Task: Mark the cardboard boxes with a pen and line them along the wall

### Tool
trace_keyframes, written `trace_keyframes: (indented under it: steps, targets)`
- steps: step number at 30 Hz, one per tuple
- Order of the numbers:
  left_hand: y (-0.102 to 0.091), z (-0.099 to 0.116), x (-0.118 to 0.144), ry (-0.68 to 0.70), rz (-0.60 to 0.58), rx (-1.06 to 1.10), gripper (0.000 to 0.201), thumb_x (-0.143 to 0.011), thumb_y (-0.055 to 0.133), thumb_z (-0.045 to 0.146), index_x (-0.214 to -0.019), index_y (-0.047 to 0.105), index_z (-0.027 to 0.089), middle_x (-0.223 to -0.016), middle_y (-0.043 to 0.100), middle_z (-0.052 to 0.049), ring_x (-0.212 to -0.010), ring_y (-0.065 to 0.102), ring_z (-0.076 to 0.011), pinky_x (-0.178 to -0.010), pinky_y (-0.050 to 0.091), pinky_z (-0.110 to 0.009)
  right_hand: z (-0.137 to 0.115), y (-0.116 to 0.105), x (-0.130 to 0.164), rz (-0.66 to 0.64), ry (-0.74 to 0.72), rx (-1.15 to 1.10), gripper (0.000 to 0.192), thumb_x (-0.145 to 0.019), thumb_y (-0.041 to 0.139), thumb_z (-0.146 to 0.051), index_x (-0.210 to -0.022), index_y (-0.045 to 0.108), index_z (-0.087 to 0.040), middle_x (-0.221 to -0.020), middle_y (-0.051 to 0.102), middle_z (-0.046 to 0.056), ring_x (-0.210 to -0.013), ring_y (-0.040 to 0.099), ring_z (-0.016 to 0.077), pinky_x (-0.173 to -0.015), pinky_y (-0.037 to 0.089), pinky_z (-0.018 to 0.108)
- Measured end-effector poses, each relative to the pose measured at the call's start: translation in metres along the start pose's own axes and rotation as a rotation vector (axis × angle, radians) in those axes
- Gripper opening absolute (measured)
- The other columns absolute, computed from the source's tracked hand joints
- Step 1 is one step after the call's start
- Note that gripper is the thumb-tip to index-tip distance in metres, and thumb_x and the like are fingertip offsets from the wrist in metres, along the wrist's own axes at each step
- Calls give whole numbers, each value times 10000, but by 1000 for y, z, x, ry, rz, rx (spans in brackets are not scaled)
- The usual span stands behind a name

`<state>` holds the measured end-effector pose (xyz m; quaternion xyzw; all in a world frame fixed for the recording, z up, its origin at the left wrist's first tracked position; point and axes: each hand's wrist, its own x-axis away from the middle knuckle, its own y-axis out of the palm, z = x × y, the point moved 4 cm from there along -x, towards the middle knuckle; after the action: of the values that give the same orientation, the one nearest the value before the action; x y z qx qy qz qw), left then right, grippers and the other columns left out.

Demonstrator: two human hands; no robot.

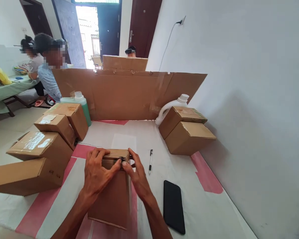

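Note:
A brown cardboard box [112, 196] stands on the table in front of me, its front flap hanging down towards me. My left hand [97, 169] grips its left upper edge, with the fingers curled over the top and the thumb stretched to the middle. On the other side my right hand [138, 174] holds the right upper corner, its thumb bent inward. Both thumbs meet at a small dark thing [122, 159] by the box's top opening, too covered to make out. To the right of my right hand lies a black and clear pen [150, 162].
A black phone [173, 207] lies at the right. Several cardboard boxes [43, 146] line the left side, two more boxes [189, 136] the right. Behind them stand a green-liquid jug [84, 106], a white jug [173, 105] and a cardboard panel [127, 94]. Other people sit beyond.

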<state>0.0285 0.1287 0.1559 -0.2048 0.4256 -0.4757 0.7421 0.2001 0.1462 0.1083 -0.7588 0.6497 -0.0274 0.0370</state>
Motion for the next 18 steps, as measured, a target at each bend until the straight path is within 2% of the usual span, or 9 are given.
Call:
trace_keyframes:
  steps: [3, 6, 8, 9, 11, 12, 14, 16, 18]
  targets:
    - [-6, -4, 9, 67, 48, -42, 345, -874, 695, 501, -1056, 667, 209, -1066, 684, -88, -1030, 594, -329, -927, 490, -509, -6, 13, 1, 43, -22, 24, 710, -854, 604, -495, -1493, 468, -216, -1521, 488, 107, -1390, 453, 300, -1159, 377, 464]
    - [-7, -12, 15, 195, 15, -64, 452, -904, 670, 524, -1231, 616, 217, -1176, 674, -94, -1107, 591, -325, -958, 479, -482, 3, 11, -3, 24, -2, 14, 686, -878, 579, -469, -1515, 457, -244, -1547, 477, 84, -1415, 441, 285, -1166, 372, 444]
    - [-3, -17, 18, 300, -18, -97, 557, -907, 679, 508, -1359, 541, 213, -1248, 659, -103, -1153, 586, -322, -992, 457, -468, 17, -1, -11, -32, 13, -10, 655, -933, 490, -527, -1530, 442, -263, -1583, 455, 70, -1440, 432, 274, -1148, 392, 432]
    - [-1, -20, 19, 341, -20, -116, 588, -908, 683, 494, -1394, 510, 211, -1268, 652, -111, -1166, 583, -324, -1001, 444, -468, 26, -11, -16, -36, 34, 16, 628, -965, 412, -554, -1525, 446, -272, -1572, 477, 64, -1417, 470, 260, -1108, 433, 413]
    - [4, -25, 20, 378, 4, -146, 586, -917, 680, 469, -1405, 489, 208, -1275, 641, -128, -1172, 579, -335, -1001, 425, -477, 49, -39, -29, 66, 129, 176, 597, -992, 323, -575, -1465, 501, -257, -1457, 595, 88, -1294, 591, 251, -988, 506, 376]
    - [6, -27, 20, 374, 19, -151, 572, -922, 674, 462, -1398, 490, 206, -1267, 637, -135, -1167, 578, -340, -995, 422, -482, 60, -56, -36, 159, 197, 285, 577, -987, 345, -571, -1403, 545, -224, -1364, 651, 120, -1228, 631, 270, -937, 518, 378]
    - [10, -30, 19, 356, 33, -146, 570, -925, 667, 464, -1394, 486, 196, -1253, 632, -146, -1156, 577, -347, -986, 421, -487, 81, -86, -46, 334, 337, 473, 462, -924, 522, -529, -1174, 636, -158, -1149, 713, 189, -1138, 656, 345, -884, 504, 415]
    - [14, -30, 17, 357, 19, -130, 572, -922, 671, 462, -1391, 485, 192, -1251, 630, -146, -1157, 576, -346, -990, 422, -486, 99, -106, -55, 400, 417, 534, 279, -820, 677, -432, -896, 637, -166, -954, 714, 206, -1059, 657, 403, -829, 483, 441]
    - [16, -30, 16, 375, 4, -115, 575, -915, 682, 456, -1386, 489, 189, -1251, 630, -143, -1162, 575, -344, -996, 422, -481, 111, -115, -61, 404, 446, 530, 227, -756, 724, -354, -691, 554, -219, -773, 683, 139, -939, 671, 372, -749, 469, 399]
